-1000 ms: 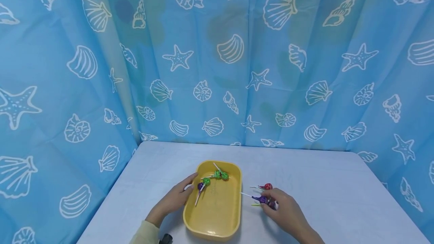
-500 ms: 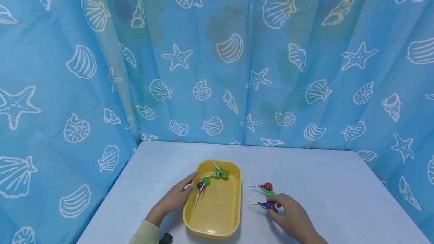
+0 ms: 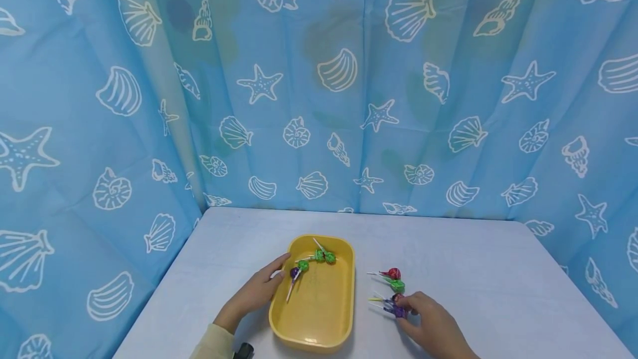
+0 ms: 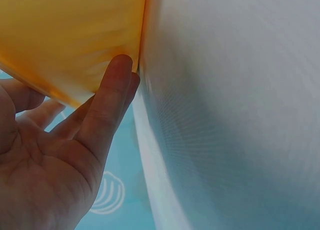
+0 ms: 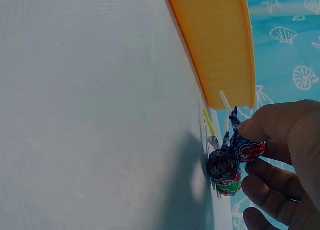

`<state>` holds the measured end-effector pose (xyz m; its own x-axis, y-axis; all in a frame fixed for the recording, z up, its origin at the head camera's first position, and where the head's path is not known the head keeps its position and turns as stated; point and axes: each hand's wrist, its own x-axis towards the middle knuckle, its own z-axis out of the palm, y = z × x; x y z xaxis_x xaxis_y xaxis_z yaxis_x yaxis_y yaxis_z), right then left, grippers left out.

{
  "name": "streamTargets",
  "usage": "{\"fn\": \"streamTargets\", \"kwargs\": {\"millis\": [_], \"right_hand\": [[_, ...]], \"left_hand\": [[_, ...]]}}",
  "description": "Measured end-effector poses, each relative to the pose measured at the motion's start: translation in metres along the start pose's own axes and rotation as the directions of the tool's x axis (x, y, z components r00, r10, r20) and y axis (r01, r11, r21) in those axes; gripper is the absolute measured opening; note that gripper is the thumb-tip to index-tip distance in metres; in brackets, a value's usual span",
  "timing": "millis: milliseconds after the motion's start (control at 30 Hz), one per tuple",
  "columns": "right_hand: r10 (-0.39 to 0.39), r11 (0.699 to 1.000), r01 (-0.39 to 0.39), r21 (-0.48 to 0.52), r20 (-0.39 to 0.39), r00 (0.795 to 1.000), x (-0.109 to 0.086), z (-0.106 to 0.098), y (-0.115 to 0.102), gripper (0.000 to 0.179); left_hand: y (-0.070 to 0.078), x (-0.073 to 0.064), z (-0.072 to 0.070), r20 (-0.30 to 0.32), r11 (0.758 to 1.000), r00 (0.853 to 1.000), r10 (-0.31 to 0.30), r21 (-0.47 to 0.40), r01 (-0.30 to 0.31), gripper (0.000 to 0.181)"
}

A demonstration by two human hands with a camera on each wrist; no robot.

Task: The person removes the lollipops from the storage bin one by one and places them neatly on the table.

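My left hand (image 3: 260,291) rests against the left wall of a yellow plastic tray (image 3: 319,314), its fingers nearly straight along the outside in the left wrist view. My right hand (image 3: 432,323) pinches a purple-wrapped lollipop (image 5: 248,149) between thumb and forefinger, low over the table to the right of the tray. Right beside that one lies a dark-wrapped lollipop (image 5: 223,166). Farther back in the row are a green lollipop (image 3: 397,286) and a red lollipop (image 3: 394,273), sticks toward the tray. A yellow stick (image 5: 208,122) shows among them.
Inside the tray, green lollipops (image 3: 325,257) lie by the far end, and a purple lollipop (image 3: 294,273) with another green one lies along the left wall. A white table (image 3: 473,270) carries everything. Blue shell-print curtains (image 3: 309,98) hang behind and at the sides. A black object (image 3: 244,351) sits near my left sleeve.
My right hand has brought the purple lollipop nearer to me and slightly right, uncovering the green lollipop and the dark one beside it. My left hand and the tray stay put.
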<state>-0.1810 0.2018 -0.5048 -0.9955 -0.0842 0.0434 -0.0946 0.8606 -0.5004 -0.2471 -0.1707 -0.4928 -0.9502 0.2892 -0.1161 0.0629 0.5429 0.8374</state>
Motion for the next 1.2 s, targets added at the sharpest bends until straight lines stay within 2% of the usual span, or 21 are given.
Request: {"fn": "streamTargets", "kwargs": {"millis": [367, 567, 800, 1200], "right_hand": [[0.004, 1.0, -0.006, 0.025, 0.049, 0.999, -0.005, 0.003, 0.008, 0.026], [-0.009, 0.999, 0.007, 0.031, 0.063, 0.998, -0.004, 0.003, 0.012, 0.028], [0.015, 0.999, -0.018, 0.027, 0.105, 0.994, -0.005, 0.003, 0.012, 0.028], [-0.02, 1.0, 0.02, -0.001, 0.072, 0.997, -0.005, 0.005, 0.017, 0.03]], "left_hand": [[0.001, -0.001, 0.0, -0.006, 1.0, 1.0, -0.006, 0.012, 0.006, 0.05], [-0.001, -0.001, 0.0, -0.001, 1.0, 1.0, 0.013, 0.009, -0.013, 0.05], [-0.003, 0.0, 0.0, -0.001, 1.0, 1.0, 0.019, 0.007, -0.019, 0.05], [-0.001, 0.001, 0.001, -0.01, 1.0, 1.0, 0.007, 0.017, -0.007, 0.05]]}}
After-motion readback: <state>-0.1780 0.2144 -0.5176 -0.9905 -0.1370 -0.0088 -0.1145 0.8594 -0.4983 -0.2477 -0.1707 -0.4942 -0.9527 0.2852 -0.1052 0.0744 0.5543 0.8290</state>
